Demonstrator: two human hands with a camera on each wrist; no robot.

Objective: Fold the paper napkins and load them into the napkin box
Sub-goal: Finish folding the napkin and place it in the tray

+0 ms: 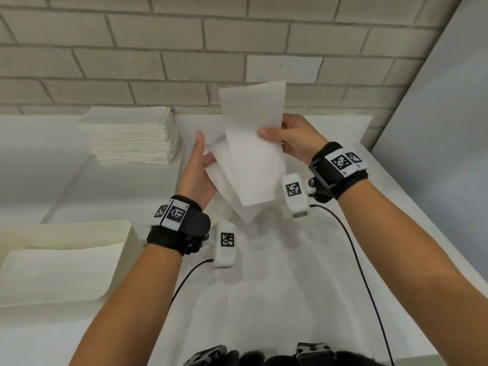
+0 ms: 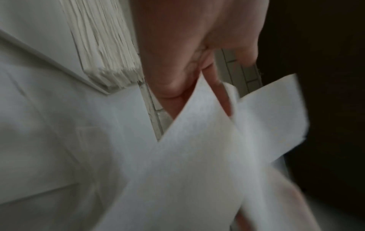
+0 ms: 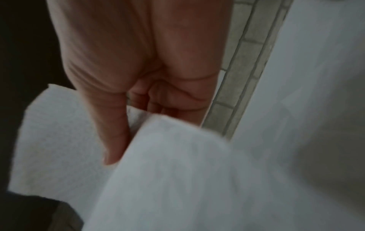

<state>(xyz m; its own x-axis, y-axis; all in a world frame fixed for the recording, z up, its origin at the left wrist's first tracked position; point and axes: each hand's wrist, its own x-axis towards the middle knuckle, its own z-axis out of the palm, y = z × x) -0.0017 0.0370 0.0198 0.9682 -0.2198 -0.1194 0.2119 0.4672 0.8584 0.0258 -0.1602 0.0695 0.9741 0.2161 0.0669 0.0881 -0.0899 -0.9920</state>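
Observation:
I hold a white paper napkin (image 1: 254,159) in the air over the table, partly folded, its upper flap standing up against the wall. My right hand (image 1: 272,129) pinches its right edge, thumb in front and fingers behind. My left hand (image 1: 204,150) grips the left side, thumb pointing up, with the lower layers lying in the palm. In the left wrist view the napkin (image 2: 197,156) crosses over the left hand (image 2: 197,62). The right wrist view has the right hand (image 3: 118,140) with its thumb on the napkin (image 3: 168,179). The cream napkin box (image 1: 126,229) sits at the lower left with flat napkins (image 1: 58,276) inside.
A tall stack of unfolded napkins (image 1: 132,136) lies at the back left on the white table (image 1: 290,286), also in the left wrist view (image 2: 104,46). A grey brick wall (image 1: 158,48) runs behind, and a pale panel (image 1: 435,128) closes the right side. Black cables (image 1: 364,273) trail from both wrists.

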